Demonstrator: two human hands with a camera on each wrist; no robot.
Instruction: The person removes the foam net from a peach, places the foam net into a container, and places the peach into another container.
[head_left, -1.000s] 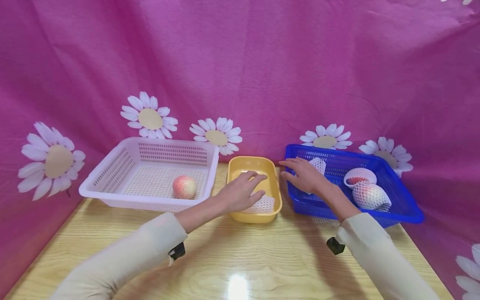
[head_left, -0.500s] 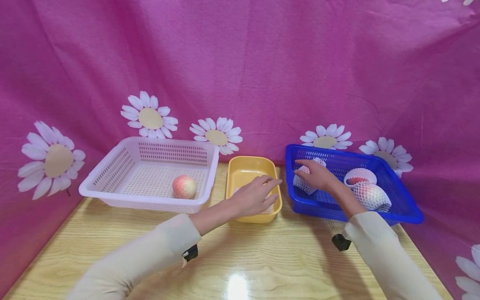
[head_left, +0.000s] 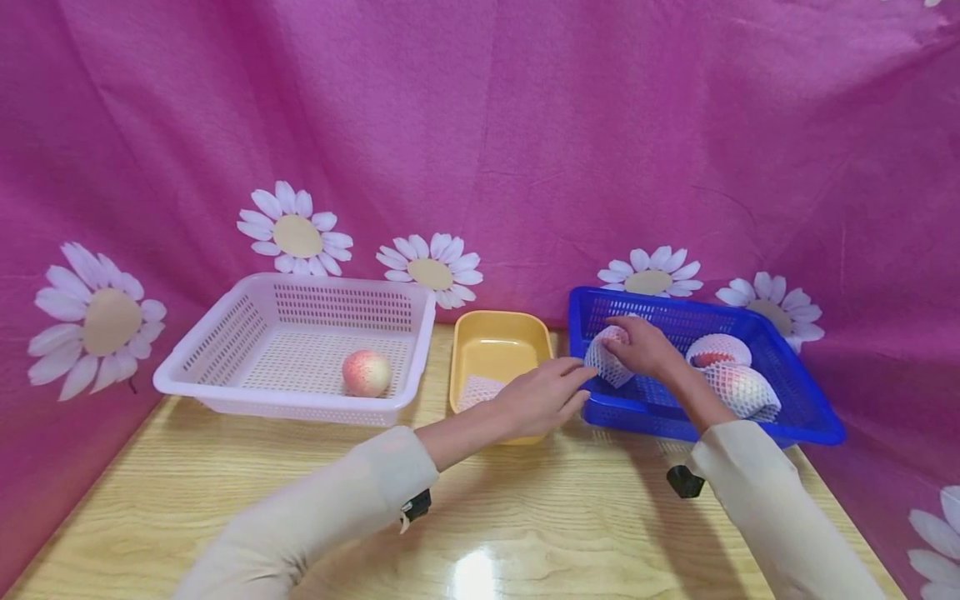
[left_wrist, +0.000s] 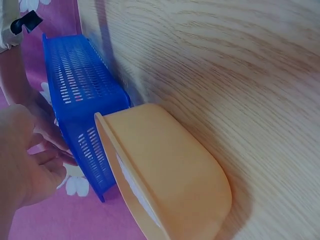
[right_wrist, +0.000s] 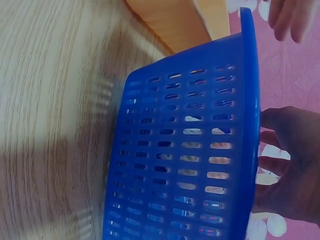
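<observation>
On the pale wood-grain surface (head_left: 465, 492), right side, sits a blue perforated plastic basket (head_left: 637, 418) with three fruits sleeved in white foam netting. The right hand (head_left: 647, 348) reaches over into it; its fingers are bent round the leftmost net-sleeved fruit (head_left: 609, 362), near the basket's left end, gripping it between thumb and fingers. Two other netted pinkish fruits (head_left: 742, 390) lie together farther right, red skin showing through on the rear one. The left hand (head_left: 543, 398) hangs over the right edge of a small yellow rounded plastic tray (head_left: 498, 357), fingers loosely spread, holding nothing, tips by the blue rim; contact with the rim, cannot tell. A loose piece of white foam netting (head_left: 477, 390) lies in the tray. Well left, a white perforated plastic basket (head_left: 262, 405) holds one bare red-and-cream peach (head_left: 367, 372) near its front right corner. Behind: magenta cloth (head_left: 510, 150) with white daisies.
</observation>
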